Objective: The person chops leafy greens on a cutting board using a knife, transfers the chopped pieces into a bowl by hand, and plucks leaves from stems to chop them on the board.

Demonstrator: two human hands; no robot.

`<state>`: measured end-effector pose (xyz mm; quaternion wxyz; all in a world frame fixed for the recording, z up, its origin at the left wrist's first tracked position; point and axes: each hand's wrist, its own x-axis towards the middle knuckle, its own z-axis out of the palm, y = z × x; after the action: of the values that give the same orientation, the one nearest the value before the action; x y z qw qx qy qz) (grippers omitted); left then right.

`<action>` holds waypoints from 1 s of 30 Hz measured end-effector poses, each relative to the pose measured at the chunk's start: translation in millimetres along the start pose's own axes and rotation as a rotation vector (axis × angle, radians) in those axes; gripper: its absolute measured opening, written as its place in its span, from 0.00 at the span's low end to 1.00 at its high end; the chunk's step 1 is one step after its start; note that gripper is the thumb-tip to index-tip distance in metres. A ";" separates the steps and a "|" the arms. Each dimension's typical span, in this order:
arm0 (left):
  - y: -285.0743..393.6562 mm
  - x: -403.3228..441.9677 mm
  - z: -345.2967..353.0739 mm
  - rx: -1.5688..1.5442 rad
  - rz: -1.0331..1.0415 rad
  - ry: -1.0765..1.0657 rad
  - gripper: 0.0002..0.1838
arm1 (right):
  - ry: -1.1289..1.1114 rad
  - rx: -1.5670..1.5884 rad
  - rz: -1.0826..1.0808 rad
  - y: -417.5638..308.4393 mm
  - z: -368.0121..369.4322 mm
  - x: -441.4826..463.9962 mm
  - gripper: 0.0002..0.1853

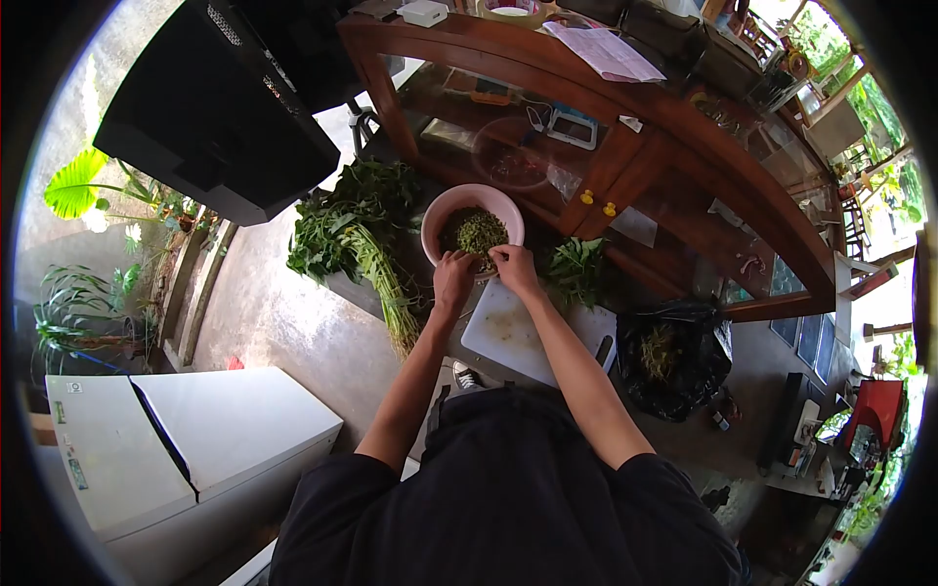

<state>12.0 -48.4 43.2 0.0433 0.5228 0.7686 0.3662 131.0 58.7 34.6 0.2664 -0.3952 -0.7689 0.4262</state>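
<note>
A pink bowl [432, 230] holds a heap of small chopped green pieces [481, 230]. Over its near rim, my left hand [455, 277] has its fingers bent together. Beside it, my right hand [512, 266] is pinched closed, thumb and fingertips meeting at the bowl's near edge. Whatever lies between the fingers of either hand is too small to make out. Below my right hand lies a white cutting board [503, 337] with brownish stains. A large bundle of leafy greens with long stems [376, 273] rests to the left, and a smaller leafy bunch [578, 269] sits right of the bowl.
A black plastic bag [699, 376] with plant scraps stands open at the right. Behind the bowl is a wooden glass-door cabinet [645, 156]. A white refrigerator [234, 420] is at lower left, a large black speaker-like box [210, 117] at upper left.
</note>
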 end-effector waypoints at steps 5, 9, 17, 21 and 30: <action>2.5 1.4 -2.7 -0.015 0.003 0.030 0.06 | -0.008 0.029 0.006 -1.4 -0.3 0.1 0.07; 5.8 3.3 -0.9 0.021 -0.048 0.013 0.06 | -0.001 -0.010 0.033 -2.3 -3.4 -3.2 0.07; 32.6 -11.8 5.8 -0.138 0.017 -0.027 0.08 | -0.079 0.085 0.131 17.5 -38.9 -52.8 0.10; 49.8 -39.6 27.1 -0.110 0.216 -0.141 0.07 | -0.076 0.226 0.315 28.9 -86.0 -111.0 0.11; 81.4 -91.3 71.7 -0.245 0.130 -0.514 0.06 | 0.073 0.129 0.494 75.8 -131.1 -218.5 0.09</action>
<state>148.1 -72.5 11.7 0.2757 0.6375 0.6473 0.3141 377.0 -40.8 17.8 0.2064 -0.5685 -0.6101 0.5119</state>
